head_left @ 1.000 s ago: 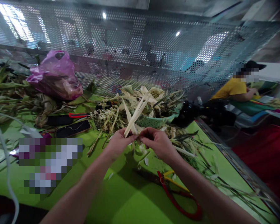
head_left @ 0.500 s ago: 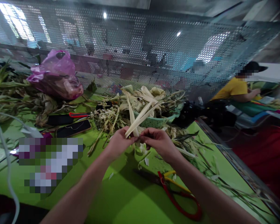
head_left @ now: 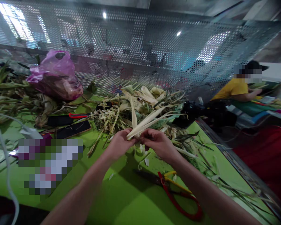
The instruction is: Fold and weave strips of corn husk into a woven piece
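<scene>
1 grn tbl (head_left: 121,200), husks (head_left: 150,121), perf. screen (head_left: 131,40)

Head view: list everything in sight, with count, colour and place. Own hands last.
Husk strips: several, cream, between the hands
Scissors: one pair, red and yellow handles, by the right forearm
Basket: one, light green, beyond the hands
Husks: many, cream, heaped at the basket
Scraps: many, green and pale, right side
Bag: one, pink-purple, rear left
Leaves: many, green-brown, far left
Slabs: two, black, left
Tool: one, red handle, behind slabs
Cable: white, left edge
Pixelated items: count unclear, left
Table: one, green, below
Screen: perforated, grey, behind
Co-worker: one, yellow top, right
Left hand: one, bare, gripping strips
Right hand: one, bare, pinching strips' base
</scene>
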A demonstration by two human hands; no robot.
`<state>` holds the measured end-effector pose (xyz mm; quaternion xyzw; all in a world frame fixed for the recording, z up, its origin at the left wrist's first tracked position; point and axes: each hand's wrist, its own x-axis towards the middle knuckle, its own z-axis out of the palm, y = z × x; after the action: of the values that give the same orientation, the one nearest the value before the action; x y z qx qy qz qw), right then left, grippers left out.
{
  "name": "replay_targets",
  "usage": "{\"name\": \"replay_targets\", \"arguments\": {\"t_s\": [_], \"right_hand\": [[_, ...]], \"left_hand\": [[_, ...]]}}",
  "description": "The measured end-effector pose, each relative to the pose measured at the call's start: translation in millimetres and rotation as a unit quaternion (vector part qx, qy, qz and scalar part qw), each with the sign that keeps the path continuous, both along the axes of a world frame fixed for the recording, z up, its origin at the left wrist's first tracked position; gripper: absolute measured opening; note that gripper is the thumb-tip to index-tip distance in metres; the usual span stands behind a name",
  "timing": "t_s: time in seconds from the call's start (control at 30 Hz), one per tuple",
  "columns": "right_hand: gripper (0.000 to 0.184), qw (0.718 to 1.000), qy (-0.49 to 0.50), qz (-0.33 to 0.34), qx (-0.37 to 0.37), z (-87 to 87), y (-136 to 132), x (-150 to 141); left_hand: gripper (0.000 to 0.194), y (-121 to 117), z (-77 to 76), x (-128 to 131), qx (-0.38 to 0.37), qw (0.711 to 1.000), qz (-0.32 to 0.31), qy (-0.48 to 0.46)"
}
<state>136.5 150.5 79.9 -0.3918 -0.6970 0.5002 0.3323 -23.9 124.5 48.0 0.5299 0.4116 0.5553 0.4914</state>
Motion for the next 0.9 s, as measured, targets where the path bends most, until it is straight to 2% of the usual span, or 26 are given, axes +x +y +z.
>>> {"name": "replay_targets", "arguments": {"t_s": [0.2,0.37,0.57,0.67,0.9], "right_hand": [[0.014,0.999,-0.017,-0.030,0.019,-5.6,-0.2,-1.6],[0.016,0.999,-0.024,-0.039,0.010,-6.6,1.2,-2.3],[0.017,0.999,0.030,-0.045,0.003,-2.9,3.1,-2.3],[0.016,0.999,0.022,-0.049,0.009,-2.8,4.0,-1.7],[0.016,0.997,0.028,-0.065,0.012,-2.3,5.5,-1.0]], "left_hand": [[0.005,1.3,-4.7,1.3,0.018,1.000,0.008,0.010],[0.012,1.8,-11.7,3.3,0.023,1.000,0.006,-0.001],[0.019,1.8,-0.7,2.3,-0.030,0.997,0.042,-0.064],[0.019,1.2,3.1,0.6,-0.029,0.996,0.039,-0.078],[0.015,1.0,6.9,-1.5,-0.043,0.991,0.079,-0.098]]}}
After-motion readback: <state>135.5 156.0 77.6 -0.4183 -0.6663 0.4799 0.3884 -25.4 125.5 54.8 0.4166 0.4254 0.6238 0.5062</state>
